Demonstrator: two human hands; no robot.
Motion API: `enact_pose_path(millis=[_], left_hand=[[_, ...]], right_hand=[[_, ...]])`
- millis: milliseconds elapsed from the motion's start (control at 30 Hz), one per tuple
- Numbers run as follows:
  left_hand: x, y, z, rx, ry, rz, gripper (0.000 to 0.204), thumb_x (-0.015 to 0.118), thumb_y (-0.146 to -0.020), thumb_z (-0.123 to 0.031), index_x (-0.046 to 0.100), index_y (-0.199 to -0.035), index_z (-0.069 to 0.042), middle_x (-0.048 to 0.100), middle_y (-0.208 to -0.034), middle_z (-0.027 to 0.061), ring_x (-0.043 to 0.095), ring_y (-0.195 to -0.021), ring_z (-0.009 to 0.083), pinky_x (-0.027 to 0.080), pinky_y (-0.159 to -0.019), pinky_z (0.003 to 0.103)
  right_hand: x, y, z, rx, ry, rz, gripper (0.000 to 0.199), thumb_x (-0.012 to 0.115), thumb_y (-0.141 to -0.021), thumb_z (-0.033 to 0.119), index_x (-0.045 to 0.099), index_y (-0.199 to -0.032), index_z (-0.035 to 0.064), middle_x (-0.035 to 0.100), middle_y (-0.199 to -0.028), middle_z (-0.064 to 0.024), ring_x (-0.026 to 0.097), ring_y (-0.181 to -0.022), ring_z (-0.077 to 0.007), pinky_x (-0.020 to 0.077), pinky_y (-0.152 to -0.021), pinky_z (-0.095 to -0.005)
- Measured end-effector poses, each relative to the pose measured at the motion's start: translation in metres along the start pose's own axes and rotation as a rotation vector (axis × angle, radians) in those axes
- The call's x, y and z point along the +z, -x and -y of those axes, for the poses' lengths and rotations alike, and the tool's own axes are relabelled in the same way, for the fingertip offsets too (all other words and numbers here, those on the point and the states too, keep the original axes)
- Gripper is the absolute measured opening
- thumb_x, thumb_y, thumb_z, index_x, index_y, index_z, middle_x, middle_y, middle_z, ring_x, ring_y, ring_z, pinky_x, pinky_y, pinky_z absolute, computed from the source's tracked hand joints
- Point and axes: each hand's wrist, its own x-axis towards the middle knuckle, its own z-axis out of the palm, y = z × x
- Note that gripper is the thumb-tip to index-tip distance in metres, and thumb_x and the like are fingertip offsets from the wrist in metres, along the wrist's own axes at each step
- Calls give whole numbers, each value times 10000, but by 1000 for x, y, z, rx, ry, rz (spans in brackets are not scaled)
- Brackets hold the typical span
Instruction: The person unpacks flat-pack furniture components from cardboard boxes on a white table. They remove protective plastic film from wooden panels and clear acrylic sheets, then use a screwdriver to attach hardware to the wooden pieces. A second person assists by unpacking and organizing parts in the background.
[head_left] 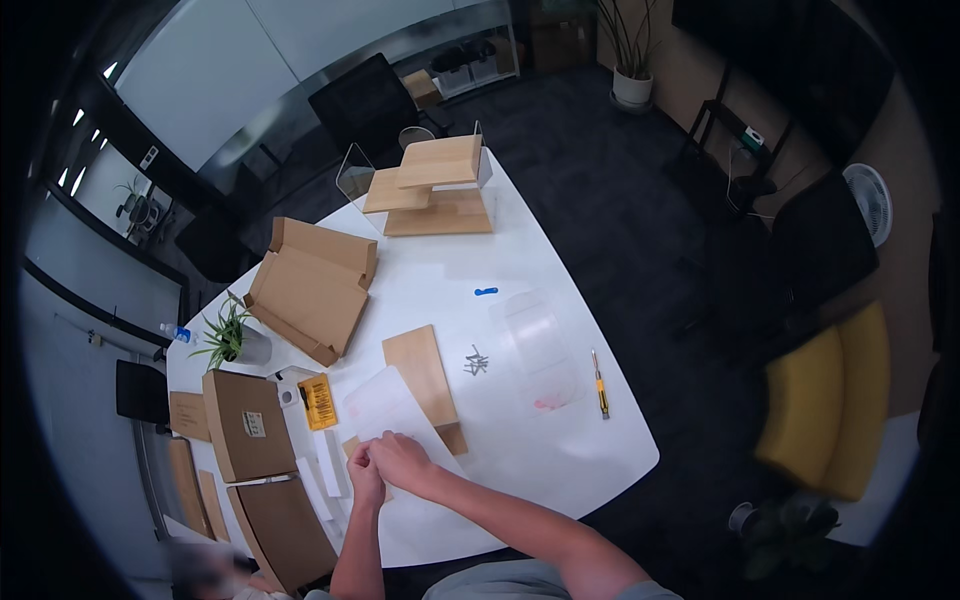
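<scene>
The wooden board on the table serves as the reference. The thin whitish panel overlaps the board's near left part; whether it rests on the board or is lifted cannot be determined. The left hand and right hand meet at the panel's near end, left of the board's near end. Fingers of both are bent and drawn together; what they pinch, if anything, cannot be told.

Handling: the panel appears light, fairly stiff and smooth, thus probably slippery and prone to scratching. Grip it by opposite edges, keeping fingertips off the faces.

Right of the board lie a pile of metal screws, a clear curved sheet and, farthest out, a yellow-handled screwdriver. Left of it lies a yellow packet.
</scene>
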Motion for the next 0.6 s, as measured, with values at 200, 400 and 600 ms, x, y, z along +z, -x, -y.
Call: enact_pose_path(millis=[200, 400, 600], left_hand=[[0, 4, -2, -49, -19, 22, 156, 587, -892, 13, 634, -1037, -25, 660, -979, 34, 626, -881, 112, 521, -779, 273], [-5, 1, -1, -57, 6, 23, 112, 618, -884, -9, 651, -991, -17, 659, -922, 18, 616, -832, 94, 501, -758, 243], [-3, 0, -7, -43, 48, 81, 155, 700, -831, -8, 658, -981, -5, 657, -867, 12, 598, -771, 73, 484, -721, 216]], right_hand=[[-8, -6, -2, 75, -188, 32, 165, 593, -785, 92, 695, -852, -19, 687, -839, -258, 697, -803, -395, 568, -697, -464], [-2, -16, -7, 109, -234, -29, 166, 655, -733, 101, 680, -823, -37, 680, -838, -274, 690, -813, -409, 564, -718, -469], [-8, -27, -9, 164, -198, 31, 260, 722, -699, 139, 663, -868, -49, 680, -888, -273, 685, -866, -408, 562, -767, -458]])
